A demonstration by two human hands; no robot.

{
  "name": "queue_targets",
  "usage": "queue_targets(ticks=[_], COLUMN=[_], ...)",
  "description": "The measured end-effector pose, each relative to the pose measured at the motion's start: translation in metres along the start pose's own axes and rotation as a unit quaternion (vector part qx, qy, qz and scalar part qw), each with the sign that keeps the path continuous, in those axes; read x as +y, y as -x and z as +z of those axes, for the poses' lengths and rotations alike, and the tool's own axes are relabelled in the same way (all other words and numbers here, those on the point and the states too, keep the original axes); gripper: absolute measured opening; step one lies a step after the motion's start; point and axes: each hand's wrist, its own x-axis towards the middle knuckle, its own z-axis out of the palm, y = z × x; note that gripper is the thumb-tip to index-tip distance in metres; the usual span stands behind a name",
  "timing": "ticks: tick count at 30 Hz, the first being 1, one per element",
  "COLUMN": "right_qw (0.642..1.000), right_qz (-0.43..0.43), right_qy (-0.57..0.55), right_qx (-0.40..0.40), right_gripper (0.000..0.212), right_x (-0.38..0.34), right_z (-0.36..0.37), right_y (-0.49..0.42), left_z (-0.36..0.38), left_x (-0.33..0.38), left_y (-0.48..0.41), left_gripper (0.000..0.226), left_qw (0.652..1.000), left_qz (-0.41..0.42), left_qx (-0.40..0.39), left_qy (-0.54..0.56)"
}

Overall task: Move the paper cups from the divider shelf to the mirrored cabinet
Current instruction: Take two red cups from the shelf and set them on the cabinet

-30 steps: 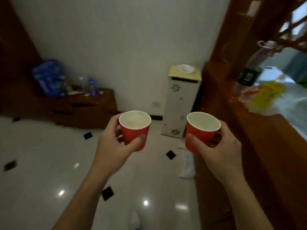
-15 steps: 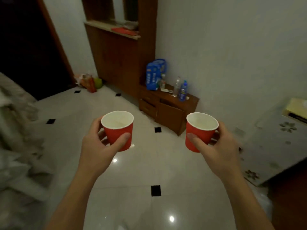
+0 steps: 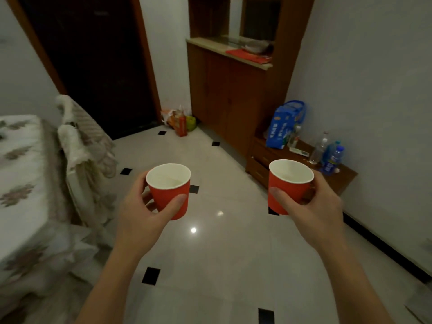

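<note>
While both arms reach forward over the tiled floor (image 3: 222,253), each hand carries one cup: two red paper cups in all, both upright, white inside, mouths open upward. The left hand (image 3: 138,213) wraps the left cup (image 3: 169,191), thumb pressed across its near wall, the other fingers curled round the far side. The right hand (image 3: 315,206) grips the right cup (image 3: 289,187) the same way, thumb on the near wall, fingers behind. The cups are well apart, with bare floor showing between them. Beyond the fingertips stands the tall wooden cabinet (image 3: 229,97), one, with a mirror in its upper recess and a pale ledge (image 3: 210,42) carrying a red cloth and a bowl; much of that ledge's left part is bare. Right of the right hand sits a low side cabinet (image 3: 264,157), topped by one blue bag (image 3: 286,123) and about three bottles (image 3: 330,159), crowded near its edge. Left of the left hand, a draped chair (image 3: 81,141) and a floral-covered table (image 3: 21,174). Floor between hands and tall cabinet lies open; bags (image 3: 178,120) sit beside the dark doorway (image 3: 93,61).
</note>
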Motion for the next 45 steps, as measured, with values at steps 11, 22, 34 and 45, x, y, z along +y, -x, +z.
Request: queue_targets(ticks=[11,22,34,45], right_qw=[0.997,0.991,0.984,0.992], right_qz=[-0.014,-0.039,-0.050,-0.057], right_qy=[-0.028,-0.081,-0.078,-0.044], right_qx=[-0.072,-0.097,-0.152,-0.108], right_gripper=[0.077,0.065,0.074,0.074], right_x=[0.034,0.069,0.104,0.092], right_z=[0.126,0.234,0.369,0.530], right_y=[-0.136,-0.361,-0.518,-0.701], left_z=[0.003,0.050,0.071,0.043], left_x=[-0.072,-0.106,-0.182,-0.264], left_y=[-0.139,-0.344,-0.515,-0.752], left_gripper=[0.077,0.072,0.078,0.073], left_qw=[0.999,0.992,0.987,0.989], left_qz=[-0.034,-0.023,-0.053,-0.042], left_qx=[0.036,0.108,0.131,0.122], left_qy=[-0.023,-0.067,-0.078,-0.066])
